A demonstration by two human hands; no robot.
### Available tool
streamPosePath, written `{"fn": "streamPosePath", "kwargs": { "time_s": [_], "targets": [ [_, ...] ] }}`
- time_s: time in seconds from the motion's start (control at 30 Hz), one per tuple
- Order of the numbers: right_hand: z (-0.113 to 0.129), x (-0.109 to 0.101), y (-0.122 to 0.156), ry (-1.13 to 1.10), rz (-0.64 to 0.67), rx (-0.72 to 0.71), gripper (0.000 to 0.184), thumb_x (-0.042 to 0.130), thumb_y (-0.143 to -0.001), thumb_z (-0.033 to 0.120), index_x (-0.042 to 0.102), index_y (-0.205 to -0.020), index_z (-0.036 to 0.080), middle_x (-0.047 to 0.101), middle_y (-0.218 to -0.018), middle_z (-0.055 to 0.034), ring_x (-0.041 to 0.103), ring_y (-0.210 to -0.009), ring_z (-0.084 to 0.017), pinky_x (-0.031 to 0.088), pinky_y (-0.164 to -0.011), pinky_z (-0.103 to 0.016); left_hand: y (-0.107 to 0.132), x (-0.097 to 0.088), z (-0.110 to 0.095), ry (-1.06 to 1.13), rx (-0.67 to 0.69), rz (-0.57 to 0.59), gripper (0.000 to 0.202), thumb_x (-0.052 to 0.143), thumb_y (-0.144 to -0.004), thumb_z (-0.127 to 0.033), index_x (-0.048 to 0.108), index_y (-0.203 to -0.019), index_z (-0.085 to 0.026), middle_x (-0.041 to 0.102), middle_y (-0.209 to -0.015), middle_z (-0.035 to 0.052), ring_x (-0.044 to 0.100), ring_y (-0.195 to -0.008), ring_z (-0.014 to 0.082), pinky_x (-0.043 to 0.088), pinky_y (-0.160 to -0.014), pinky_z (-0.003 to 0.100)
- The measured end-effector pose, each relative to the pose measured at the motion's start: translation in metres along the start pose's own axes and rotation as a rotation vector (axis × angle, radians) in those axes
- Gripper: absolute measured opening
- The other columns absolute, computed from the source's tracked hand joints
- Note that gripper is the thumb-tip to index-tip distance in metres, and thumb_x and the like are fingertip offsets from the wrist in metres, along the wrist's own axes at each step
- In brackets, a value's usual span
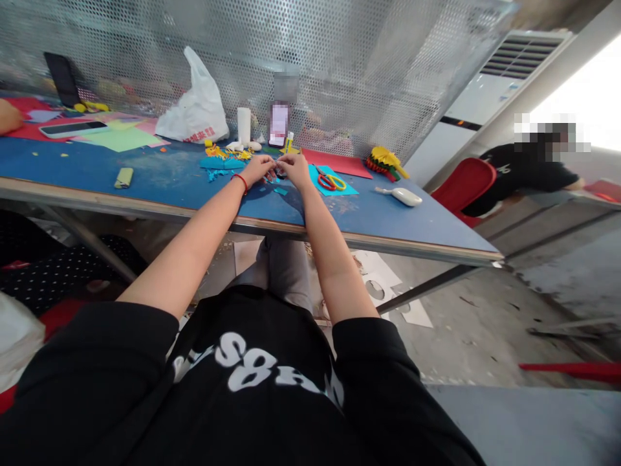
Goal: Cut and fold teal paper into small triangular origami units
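My left hand [259,169] and my right hand [294,168] meet over the blue table [165,181], fingers pinched together on a small dark piece I cannot make out. A red band sits on my left wrist. Small teal paper scraps [280,191] lie just under the hands. Red-and-yellow scissors [330,182] rest on a teal sheet just right of my right hand. Cut teal and yellow paper pieces [222,158] lie to the left of my left hand.
A white plastic bag [195,107], a white cylinder [243,125] and a propped phone [278,123] stand at the back by the perforated metal wall. A red sheet [339,162], a paper flower [385,162], a white object [405,195] lie right. A person sits far right.
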State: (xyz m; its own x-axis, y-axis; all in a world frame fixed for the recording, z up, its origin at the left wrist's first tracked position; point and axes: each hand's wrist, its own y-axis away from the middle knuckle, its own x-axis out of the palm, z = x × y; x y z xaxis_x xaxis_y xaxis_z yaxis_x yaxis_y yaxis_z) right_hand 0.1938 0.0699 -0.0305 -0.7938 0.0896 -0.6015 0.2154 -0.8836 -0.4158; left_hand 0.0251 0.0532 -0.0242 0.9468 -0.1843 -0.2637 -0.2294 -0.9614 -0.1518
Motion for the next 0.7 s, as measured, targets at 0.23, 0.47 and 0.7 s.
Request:
{"fn": "streamPosePath", "kwargs": {
  "time_s": [0.23, 0.47, 0.7],
  "targets": [
    [0.009, -0.003, 0.005, -0.101, -0.095, 0.143, 0.026, 0.069, -0.106, 0.036, 0.069, -0.121, 0.014, 0.073, -0.114, -0.0067, 0.073, -0.095, -0.018, 0.065, -0.082, -0.035, -0.001, 0.001, -0.001, -0.025, 0.022, -0.014, 0.036, 0.07, -0.106, -0.04, 0.066, -0.132, -0.015, 0.069, -0.129, 0.0114, 0.071, -0.111, 0.0248, 0.065, -0.095, 0.045],
    [0.013, -0.002, 0.007, -0.151, -0.082, 0.16, 0.029, 0.069, -0.106, 0.038, 0.069, -0.124, 0.015, 0.072, -0.12, -0.0083, 0.073, -0.101, -0.02, 0.065, -0.088, -0.039, -0.002, -0.001, 0.0, -0.082, 0.037, -0.011, 0.035, 0.07, -0.106, -0.04, 0.067, -0.13, -0.014, 0.07, -0.124, 0.0105, 0.072, -0.105, 0.0229, 0.066, -0.09, 0.042],
    [0.01, 0.0, 0.004, -0.164, -0.062, 0.141, 0.022, 0.071, -0.105, 0.033, 0.071, -0.115, 0.013, 0.073, -0.111, -0.0059, 0.073, -0.095, -0.017, 0.065, -0.084, -0.035, -0.002, -0.001, 0.0, -0.127, 0.059, -0.008, 0.036, 0.07, -0.106, -0.04, 0.066, -0.132, -0.015, 0.069, -0.128, 0.0113, 0.071, -0.11, 0.0245, 0.065, -0.095, 0.045]
  ]
}}
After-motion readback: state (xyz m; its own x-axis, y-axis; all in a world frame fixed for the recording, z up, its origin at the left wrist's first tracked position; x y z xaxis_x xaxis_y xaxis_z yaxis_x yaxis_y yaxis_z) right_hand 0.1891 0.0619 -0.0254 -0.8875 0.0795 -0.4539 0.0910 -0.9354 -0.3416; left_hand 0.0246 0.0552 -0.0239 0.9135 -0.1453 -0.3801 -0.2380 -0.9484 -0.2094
